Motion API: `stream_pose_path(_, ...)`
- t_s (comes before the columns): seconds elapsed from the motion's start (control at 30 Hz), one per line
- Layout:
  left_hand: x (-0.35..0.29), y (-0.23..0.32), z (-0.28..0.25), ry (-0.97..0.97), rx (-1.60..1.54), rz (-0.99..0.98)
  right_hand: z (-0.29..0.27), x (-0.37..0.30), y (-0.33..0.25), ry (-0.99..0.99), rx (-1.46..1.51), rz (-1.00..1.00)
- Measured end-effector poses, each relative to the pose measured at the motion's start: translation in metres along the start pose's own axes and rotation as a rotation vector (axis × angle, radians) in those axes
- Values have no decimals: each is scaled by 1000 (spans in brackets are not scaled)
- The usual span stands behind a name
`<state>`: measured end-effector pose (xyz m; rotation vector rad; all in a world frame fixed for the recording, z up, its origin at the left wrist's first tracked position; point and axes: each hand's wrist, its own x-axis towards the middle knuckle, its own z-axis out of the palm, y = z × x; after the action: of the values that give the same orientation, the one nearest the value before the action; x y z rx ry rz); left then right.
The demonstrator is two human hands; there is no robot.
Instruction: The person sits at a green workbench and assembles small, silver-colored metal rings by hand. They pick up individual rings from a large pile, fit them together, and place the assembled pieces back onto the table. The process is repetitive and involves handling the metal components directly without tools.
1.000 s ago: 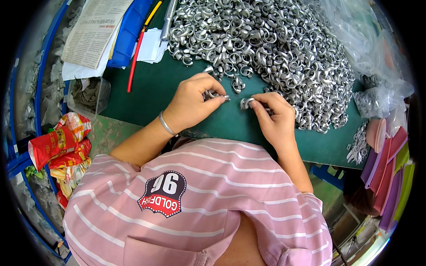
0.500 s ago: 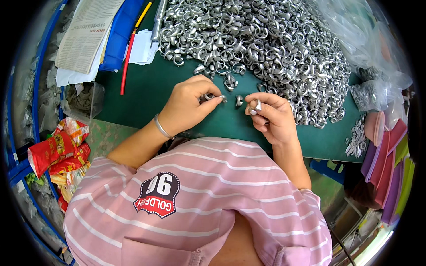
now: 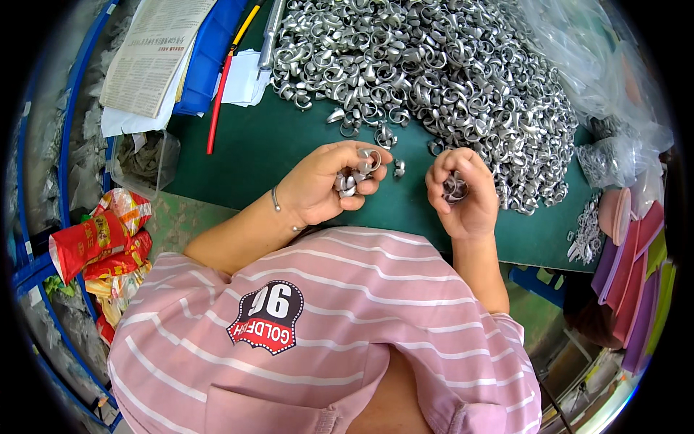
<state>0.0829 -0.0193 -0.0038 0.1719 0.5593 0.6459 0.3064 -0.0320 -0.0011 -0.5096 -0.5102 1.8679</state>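
Note:
My left hand [image 3: 329,181] is turned palm up with its fingers curled round several silver metal rings [image 3: 348,182], one of them near the fingertips. A little to the right, my right hand [image 3: 466,192] is cupped, its fingers bent over silver rings [image 3: 455,188] in the palm; how many is hidden. On the green table between the hands lies a small loose ring piece [image 3: 399,168]. Just beyond it, a few rings [image 3: 384,135] sit apart from the large heap of silver rings [image 3: 434,79] that covers the far side.
At the far left lie a blue tray [image 3: 210,61], newspaper [image 3: 155,54], a red and yellow stick [image 3: 219,101] and a metal rod [image 3: 272,36]. A clear plastic box [image 3: 165,163] stands at the table's left edge. Plastic bags [image 3: 607,155] and a small ring pile [image 3: 587,231] are at right.
My left hand has rolled from palm down to palm up, showing the rings in it. My right hand has moved slightly right, and its fingers have curled inward over its rings.

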Motion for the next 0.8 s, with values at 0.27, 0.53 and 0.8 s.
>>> stream_pose_path(0.27,-2,4,6,54,228,142,26,0,11,121,-1619,-226)
stream_pose_path(0.53,-5,2,16,139,438,181,11,1,18,103,-1629,-273)
stream_pose_path(0.8,-5,2,9,72,362,168,13,-3,4,94,-210,242)
